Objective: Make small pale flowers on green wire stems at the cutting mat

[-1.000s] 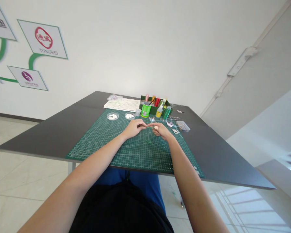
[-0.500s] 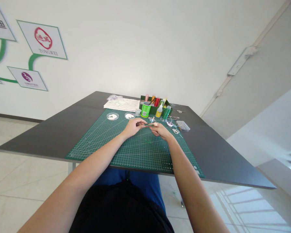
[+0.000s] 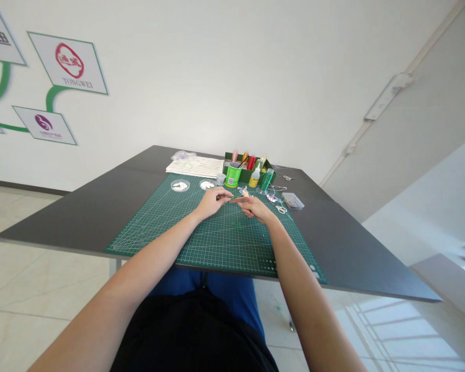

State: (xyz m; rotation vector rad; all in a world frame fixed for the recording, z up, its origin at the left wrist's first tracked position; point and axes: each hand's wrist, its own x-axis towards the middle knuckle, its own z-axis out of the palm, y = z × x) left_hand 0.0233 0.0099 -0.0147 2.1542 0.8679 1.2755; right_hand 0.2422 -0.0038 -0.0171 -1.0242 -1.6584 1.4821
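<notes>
Above the green cutting mat (image 3: 217,243), my left hand (image 3: 213,201) is closed in a pinch on the near end of a thin green stem (image 3: 236,197). Small pale, pinkish blossoms (image 3: 247,193) show at its far end, just past my right fingers. My right hand (image 3: 256,209) is partly curled, its forefinger stretched along the stem and its other fingers bent. The two hands' fingertips almost meet. What lies inside the right fingers is too small to make out. Some loose green thread (image 3: 237,225) lies on the mat below.
Behind the hands stand a green can (image 3: 233,175), a glue bottle (image 3: 254,176), a green thread spool (image 3: 267,179) and a green box (image 3: 240,157) of spools. Two shallow dishes (image 3: 180,185) sit left. White scissors (image 3: 281,209) and a clear case (image 3: 293,201) lie right.
The blossom end has shifted slightly away from me, beyond the right fingers. My left fingertips have drawn back a little, and the right forefinger is straighter.
</notes>
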